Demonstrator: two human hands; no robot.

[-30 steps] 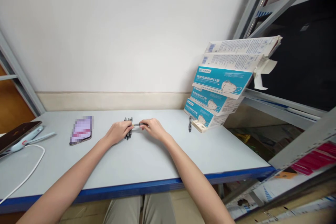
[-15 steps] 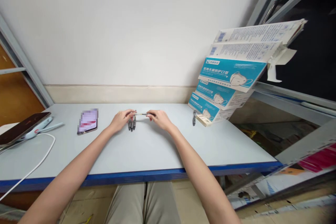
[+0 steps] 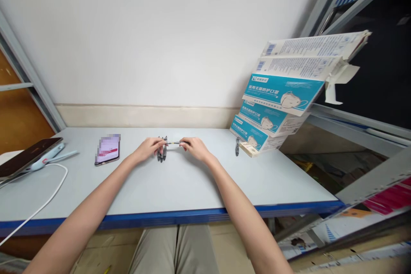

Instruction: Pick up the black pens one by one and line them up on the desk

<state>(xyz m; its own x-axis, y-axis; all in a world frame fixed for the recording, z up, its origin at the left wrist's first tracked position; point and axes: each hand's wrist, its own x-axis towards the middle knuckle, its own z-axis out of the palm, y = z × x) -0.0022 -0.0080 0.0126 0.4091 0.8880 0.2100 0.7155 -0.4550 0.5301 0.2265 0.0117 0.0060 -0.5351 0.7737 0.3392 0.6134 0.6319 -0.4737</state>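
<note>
over the table, left hand and right hand each pinch one end of a slim rod.

view: single head camera, worn | from: above the legs, near side of the counter | facing: forward and down, across to the wall behind | range: left hand and right hand fairly near, just below mid-frame | breadth: wide, metal post at left to shelf rack at right
</note>
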